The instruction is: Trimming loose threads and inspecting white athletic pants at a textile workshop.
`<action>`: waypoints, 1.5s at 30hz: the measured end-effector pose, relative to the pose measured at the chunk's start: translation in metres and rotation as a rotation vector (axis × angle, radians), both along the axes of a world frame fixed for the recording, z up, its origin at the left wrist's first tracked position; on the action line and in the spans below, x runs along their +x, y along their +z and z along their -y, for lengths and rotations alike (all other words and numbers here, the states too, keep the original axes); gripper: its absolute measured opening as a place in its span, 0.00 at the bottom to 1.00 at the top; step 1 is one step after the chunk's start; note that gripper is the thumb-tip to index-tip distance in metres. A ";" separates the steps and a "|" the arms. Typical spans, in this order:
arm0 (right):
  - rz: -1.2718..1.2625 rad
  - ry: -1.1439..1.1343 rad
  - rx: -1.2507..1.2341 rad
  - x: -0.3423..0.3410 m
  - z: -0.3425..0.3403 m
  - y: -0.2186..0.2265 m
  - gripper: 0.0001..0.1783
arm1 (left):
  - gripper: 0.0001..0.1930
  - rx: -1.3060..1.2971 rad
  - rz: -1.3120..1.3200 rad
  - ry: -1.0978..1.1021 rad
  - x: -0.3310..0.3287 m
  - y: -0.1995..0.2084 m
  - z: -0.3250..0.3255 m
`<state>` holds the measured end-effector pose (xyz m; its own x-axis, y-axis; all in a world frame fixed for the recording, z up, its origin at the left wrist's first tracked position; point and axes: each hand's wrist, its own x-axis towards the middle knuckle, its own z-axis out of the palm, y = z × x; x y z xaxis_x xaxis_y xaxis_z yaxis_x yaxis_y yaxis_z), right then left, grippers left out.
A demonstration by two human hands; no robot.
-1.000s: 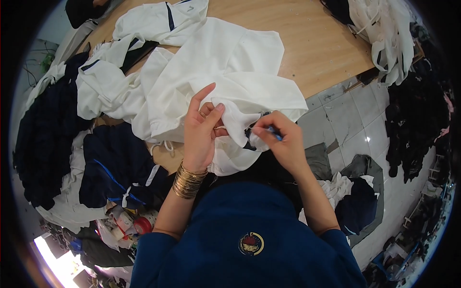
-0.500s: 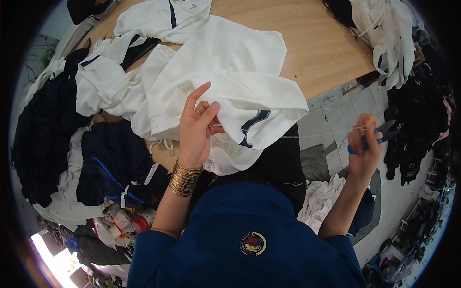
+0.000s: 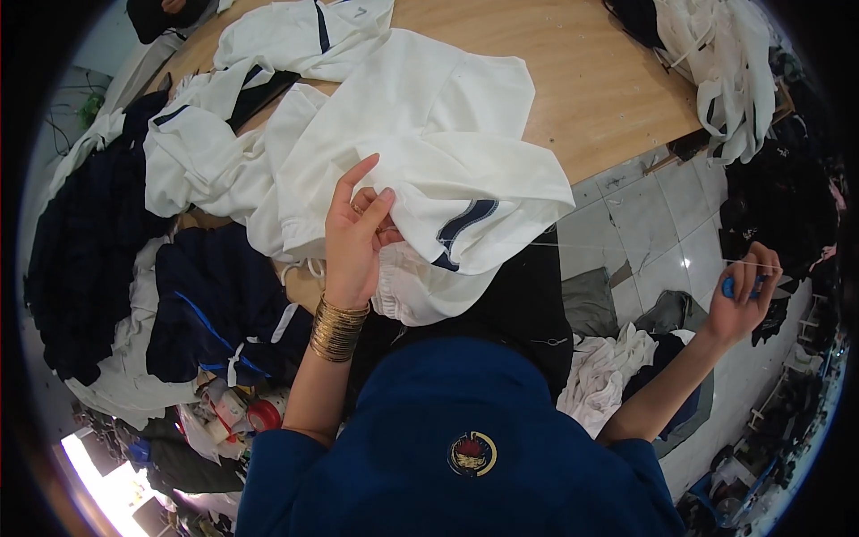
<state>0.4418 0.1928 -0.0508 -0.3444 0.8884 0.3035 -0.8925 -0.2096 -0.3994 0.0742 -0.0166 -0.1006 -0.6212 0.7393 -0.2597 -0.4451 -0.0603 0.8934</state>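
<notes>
A white garment with a navy stripe spreads over the wooden table's near edge and down onto my lap. My left hand, with bracelets at its wrist, pinches a fold of it beside the stripe, index finger raised. Far out to the right, over the floor, my right hand is closed round a small blue-handled cutting tool, whose blades are mostly hidden. From the garment a thin pale thread runs almost straight to my right hand's fingers.
The wooden table carries another white garment farther back. Pale clothes hang at its right corner. Navy garments are piled on the left. White cloth lies low on my right. Part of another person's hand shows at the top left.
My right hand has swung farther out to the right and slightly down, drawing the thread longer. My left hand, still on the fold, has shifted slightly left.
</notes>
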 end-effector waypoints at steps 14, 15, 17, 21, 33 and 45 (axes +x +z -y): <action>0.707 -0.465 0.152 0.048 0.000 0.012 0.11 | 0.18 -0.393 -0.491 -0.152 -0.011 0.016 0.008; 0.894 -0.450 0.196 0.037 0.005 0.010 0.11 | 0.18 -0.393 -0.492 -0.154 -0.012 0.015 0.009; 1.085 -0.455 0.247 -0.001 0.023 0.009 0.09 | 0.17 -0.585 -1.174 -0.161 -0.012 0.015 0.009; 1.098 -0.403 0.364 -0.044 0.035 0.020 0.08 | 0.16 -0.365 -1.300 -0.057 0.007 0.040 -0.006; 1.132 -0.864 0.370 -0.005 0.019 0.050 0.10 | 0.15 -0.211 -1.356 -0.871 0.007 0.015 -0.013; 1.027 -1.059 0.246 0.058 -0.003 0.073 0.15 | 0.07 -0.107 -1.245 -0.940 -0.007 0.010 -0.017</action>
<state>0.5000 0.1958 0.0217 0.2599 0.8201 0.5099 0.1007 0.5021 -0.8589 0.0677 0.0006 -0.0902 0.1797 0.9833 -0.0282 0.7095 -0.1097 0.6961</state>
